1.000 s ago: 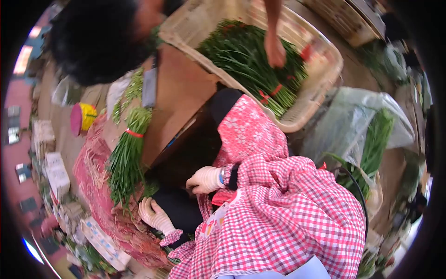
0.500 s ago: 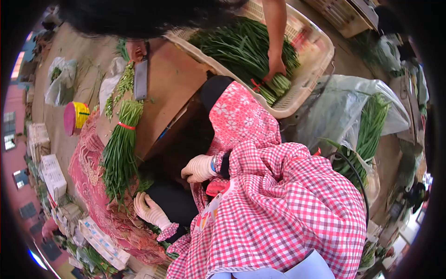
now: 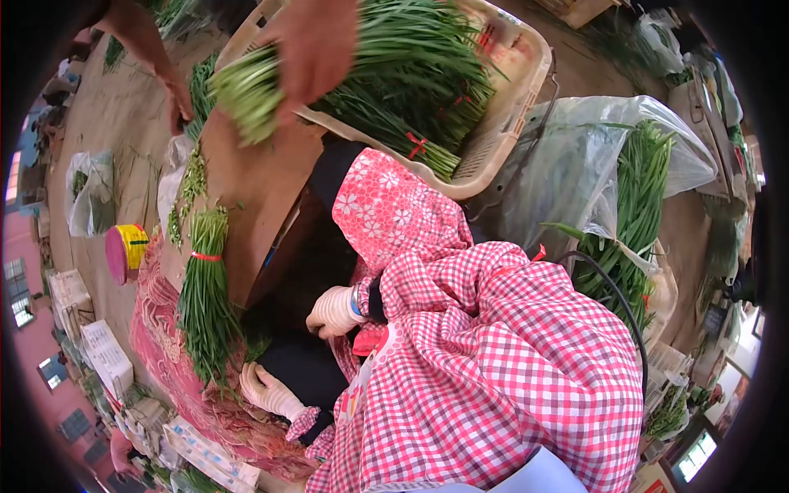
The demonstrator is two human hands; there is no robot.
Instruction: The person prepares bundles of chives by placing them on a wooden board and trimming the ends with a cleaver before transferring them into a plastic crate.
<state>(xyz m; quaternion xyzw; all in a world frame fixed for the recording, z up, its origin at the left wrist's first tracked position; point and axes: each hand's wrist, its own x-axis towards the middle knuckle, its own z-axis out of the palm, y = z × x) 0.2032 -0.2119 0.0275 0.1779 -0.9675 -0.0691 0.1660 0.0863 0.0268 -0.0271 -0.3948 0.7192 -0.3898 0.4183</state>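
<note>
Someone in a checked pink smock [image 3: 493,353] sits with the left hand [image 3: 271,389] by the black trouser leg [image 3: 297,370], its pale banded glove relaxed and loosely open, thumb apart from the fingers, with nothing that I can see in it. The right hand [image 3: 337,311] lies a little farther off and to the right, beside the sleeve; its fingers are curled and their undersides turned away, so I can't tell whether they grip anything. Nearest the left hand is a red-banded bunch [image 3: 207,300] of long greens, lying on the left with its pale stems at the far end and its leaf tips trailing close to the glove over a patterned pink cloth [image 3: 156,320]. Just right of its stems is a brown board [image 3: 255,185]. On the far side, a co-worker's hand [image 3: 316,53], blurred, is closed around a thick bundle of greens [image 3: 246,90] at the left end of a plastic crate [image 3: 501,140], which has more red-tied greens inside. Off to the left stands a yellow-and-pink roll [image 3: 126,255]; to the right, a clear plastic bag [image 3: 575,164] sits beside loose long leaves [image 3: 637,189].
</note>
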